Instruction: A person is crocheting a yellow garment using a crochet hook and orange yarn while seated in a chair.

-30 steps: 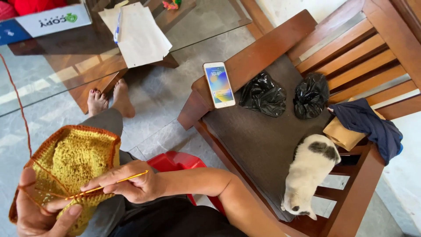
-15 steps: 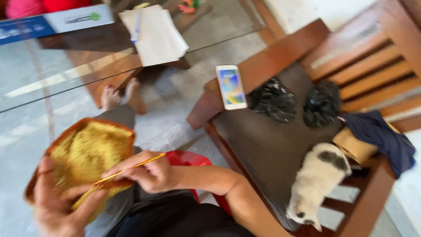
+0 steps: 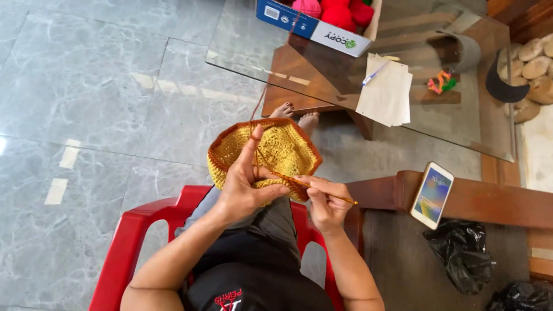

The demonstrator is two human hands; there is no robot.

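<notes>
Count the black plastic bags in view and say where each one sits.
2. One black bag lies on the wooden bench below the phone; the other black bag is cut off at the bottom right corner. More may lie out of frame.

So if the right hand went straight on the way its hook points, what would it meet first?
The right hand aims the hook up-left. It would probably meet the left hand's thumb on the yellow crochet piece first; depth is unclear.

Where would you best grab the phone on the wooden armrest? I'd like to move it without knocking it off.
Grip the phone by its two long edges, coming down from above. It lies flat and screen-up on the wooden armrest, tilted slightly, so only the thin sides are free to pinch. Its lower end appears to overhang the armrest's edge, so that end gives fingers room underneath.
</notes>
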